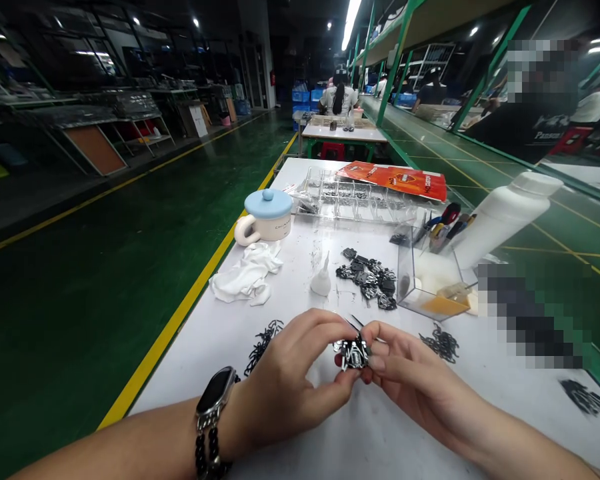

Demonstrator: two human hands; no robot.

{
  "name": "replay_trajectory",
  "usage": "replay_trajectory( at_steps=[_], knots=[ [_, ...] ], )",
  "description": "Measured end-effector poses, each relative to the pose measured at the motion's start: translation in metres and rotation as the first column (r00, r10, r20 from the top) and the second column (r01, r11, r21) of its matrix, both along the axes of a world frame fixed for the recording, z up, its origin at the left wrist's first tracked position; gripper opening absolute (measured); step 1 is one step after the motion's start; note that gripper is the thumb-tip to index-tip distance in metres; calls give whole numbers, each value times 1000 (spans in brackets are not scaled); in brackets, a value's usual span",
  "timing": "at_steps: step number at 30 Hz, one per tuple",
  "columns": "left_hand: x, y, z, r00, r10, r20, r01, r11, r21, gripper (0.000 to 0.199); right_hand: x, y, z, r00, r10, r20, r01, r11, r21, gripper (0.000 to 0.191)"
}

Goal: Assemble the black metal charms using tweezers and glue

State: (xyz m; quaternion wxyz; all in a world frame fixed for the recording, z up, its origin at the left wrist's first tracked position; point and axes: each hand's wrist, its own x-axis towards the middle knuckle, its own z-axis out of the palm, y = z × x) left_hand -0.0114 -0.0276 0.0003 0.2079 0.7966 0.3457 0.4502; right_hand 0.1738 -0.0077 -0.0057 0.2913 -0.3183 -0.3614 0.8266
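Fingers (325, 327) of both hands closed narrowly: the left hand (285, 380) and right hand (420, 380) pinch a small black-and-silver metal cluster (353, 353) between their fingertips, above the near part of a white work table (330, 440). On the table, left to right: a crumpled white cloth (245, 277); thin black strips (263, 347) just beside the left hand; a cream mug with a blue lid (265, 213); a heap of black metal pieces (365, 280); a clear acrylic box (430, 280); more black strips (440, 343); a tilted white plastic bottle (505, 220).
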Motion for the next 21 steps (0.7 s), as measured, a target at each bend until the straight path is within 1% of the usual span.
replay_trajectory(
  at_steps=[2, 3, 4, 5, 6, 7, 8, 9, 10, 11, 12, 14, 16, 19, 21],
  knots=[
    [0, 1, 0, 1000, -6, 4, 6, 1000, 6, 35, 4, 1, 3, 997, 22, 72, -27, 997, 71, 20],
    [0, 1, -1, 1000, -4, 4, 4, 1000, 2, 35, 7, 2, 4, 989, 16, 147, -37, 989, 141, 20],
    [0, 1, -1, 1000, 1, 5, -1, 1000, -2, 35, 10, 3, 6, 967, -2, 256, -61, 969, 238, 19],
    [0, 0, -1, 1000, 8, 6, -8, 1000, -8, 35, 13, 4, 7, 918, -36, 395, -114, 929, 351, 17],
    [0, 0, -1, 1000, 15, 8, -14, 1000, -12, 35, 17, 5, 8, 836, -93, 541, -200, 866, 457, 16],
    [0, 0, -2, 1000, 21, 11, -21, 1000, -15, 35, 21, 6, 8, 725, -167, 668, -311, 786, 534, 16],
    [0, -1, -2, 1000, 26, 14, -26, 1000, -17, 35, 24, 7, 7, 606, -243, 757, -428, 702, 569, 15],
    [-1, -1, -2, 999, 28, 18, -27, 999, -17, 35, 26, 8, 4, 502, -306, 809, -531, 629, 568, 14],
    [-1, -1, -2, 999, 29, 21, -29, 999, -19, 35, 28, 9, 1, 424, -352, 834, -610, 570, 551, 13],
    [-1, -1, -3, 999, 29, 24, -28, 999, -24, 36, 29, 11, -3, 377, -378, 846, -663, 527, 531, 10],
    [-1, -1, -3, 999, 27, 26, -26, 999, -31, 36, 30, 12, -8, 350, -392, 851, -697, 498, 516, 8],
    [-1, 0, -4, 999, 25, 30, -24, 998, -54, 37, 32, 16, -16, 318, -412, 854, -725, 475, 499, 9],
    [-1, 0, -5, 999, 28, 35, -26, 997, -77, 36, 34, 20, -21, 299, -444, 845, -719, 477, 505, 12],
    [-2, 0, -6, 999, 42, 29, -38, 990, -136, 35, 36, 27, -19, 287, -484, 826, -698, 485, 527, 10],
    [-1, 0, -6, 998, 53, 15, -49, 977, -205, 34, 33, 32, -14, 308, -506, 806, -677, 478, 559, 5]
  ],
)
